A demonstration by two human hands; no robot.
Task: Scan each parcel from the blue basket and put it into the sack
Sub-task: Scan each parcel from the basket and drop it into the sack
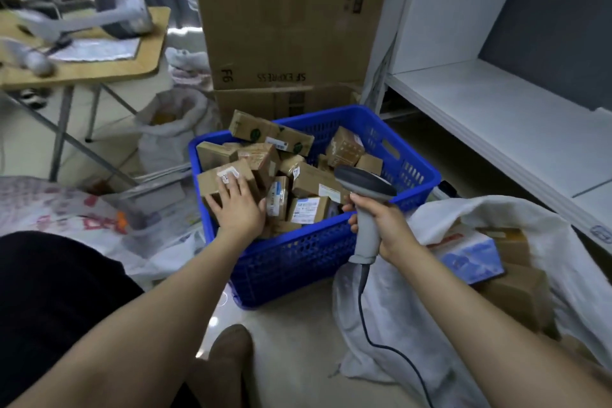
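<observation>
Two hands were stretched towards the blue basket (298, 262), which stood on the floor (298, 341). Just right of the basket, a white sack (496, 212) lay open, and boxes, among them a blue-and-white box (470, 258), were seen inside it. At the basket's near right corner, a grey corded scanner (366, 232) was gripped by the right hand (389, 225), the fingers (353, 199) curled round its handle and its head held over the basket's contents. At the near left corner, the left hand (236, 209) was laid flat on a brown parcel (215, 180) bearing a white label, fingers spread and straight, nothing clasped. The basket was heaped with small labelled cardboard parcels (308, 209). Behind the basket a large cardboard carton (291, 16) was stood; behind and left of the basket a second white bag (169, 129) was slumped, and farther left a wooden worktop (99, 68) was seen.
</observation>
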